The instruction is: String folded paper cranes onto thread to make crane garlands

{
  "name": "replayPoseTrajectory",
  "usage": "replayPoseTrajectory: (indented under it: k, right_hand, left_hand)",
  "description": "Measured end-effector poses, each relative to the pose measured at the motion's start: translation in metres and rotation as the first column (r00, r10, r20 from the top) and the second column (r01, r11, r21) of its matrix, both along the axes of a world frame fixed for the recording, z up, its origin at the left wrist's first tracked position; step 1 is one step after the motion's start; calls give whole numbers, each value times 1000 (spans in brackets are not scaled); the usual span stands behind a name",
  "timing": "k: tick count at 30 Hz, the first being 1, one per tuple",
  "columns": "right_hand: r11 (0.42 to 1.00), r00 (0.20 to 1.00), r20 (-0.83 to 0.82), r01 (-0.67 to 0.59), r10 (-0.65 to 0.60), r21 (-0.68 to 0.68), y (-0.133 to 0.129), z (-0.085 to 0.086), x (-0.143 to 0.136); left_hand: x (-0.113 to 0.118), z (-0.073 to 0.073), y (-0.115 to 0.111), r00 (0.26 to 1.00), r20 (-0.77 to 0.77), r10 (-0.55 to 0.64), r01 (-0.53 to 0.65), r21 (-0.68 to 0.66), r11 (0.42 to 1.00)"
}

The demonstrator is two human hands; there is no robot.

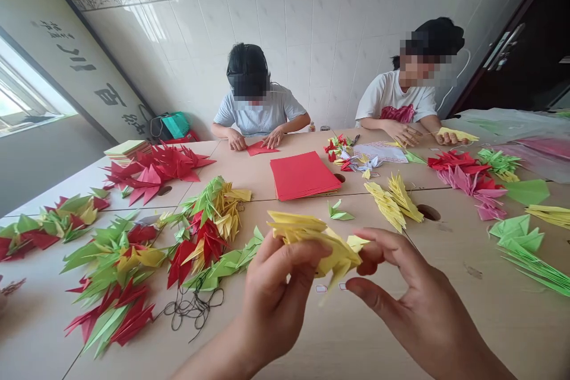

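Observation:
My left hand (282, 285) is wrapped round a bundle of folded yellow paper pieces (312, 234), held up above the table at the centre. My right hand (396, 285) is at the bundle's right end, its thumb and fingers apart; its fingertips are beside a pointed yellow tip, and whether they touch it is unclear. Below and left of my left hand lies a tangle of black cord (191, 309). Beyond the bundle, a small green folded piece (341, 212) rests on the table (356, 338).
Across the table, one person (260, 113) handles red paper (262, 148); another (398, 95) holds yellow paper. A red paper stack (305, 175) lies between us. Folded red, green and yellow pieces (116, 255) cover the left; more bundles (472, 175) lie right. The table has round holes (428, 212).

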State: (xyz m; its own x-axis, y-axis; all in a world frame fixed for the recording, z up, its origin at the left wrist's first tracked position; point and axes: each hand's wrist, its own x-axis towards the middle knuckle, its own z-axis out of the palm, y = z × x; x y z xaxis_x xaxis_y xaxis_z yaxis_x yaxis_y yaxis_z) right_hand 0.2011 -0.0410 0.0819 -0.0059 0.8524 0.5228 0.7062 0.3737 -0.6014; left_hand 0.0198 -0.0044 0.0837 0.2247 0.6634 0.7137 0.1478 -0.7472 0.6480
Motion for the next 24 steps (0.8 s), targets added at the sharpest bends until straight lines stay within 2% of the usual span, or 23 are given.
replayPoseTrajectory:
  k: [3,5,10,18,21,24]
  right_hand:
    - [992,997,-6,-82,82,-91,1,2,-2]
    - [991,996,0,-85,85,-99,0,4,-2]
    - [998,999,37,-24,22,53,-2,8,0]
    - [952,977,211,-59,-7,301,-4,-5,5]
    - [940,971,237,-58,-25,337,-5,-8,6]
    - [935,975,221,-48,-33,353,-3,-10,6]
  left_hand:
    - [1,1,-1,999,-35,-27,30,84,996]
    - [1,1,-1,999,-38,-11,15,102,995]
    - [3,2,-1,998,-34,52,-50,79,996]
    - [4,-1,-1,988,-63,144,-138,91,986]
    - [4,0,-1,985,-64,162,-157,77,985]
    - [5,2,-2,989,-48,139,-140,-25,990]
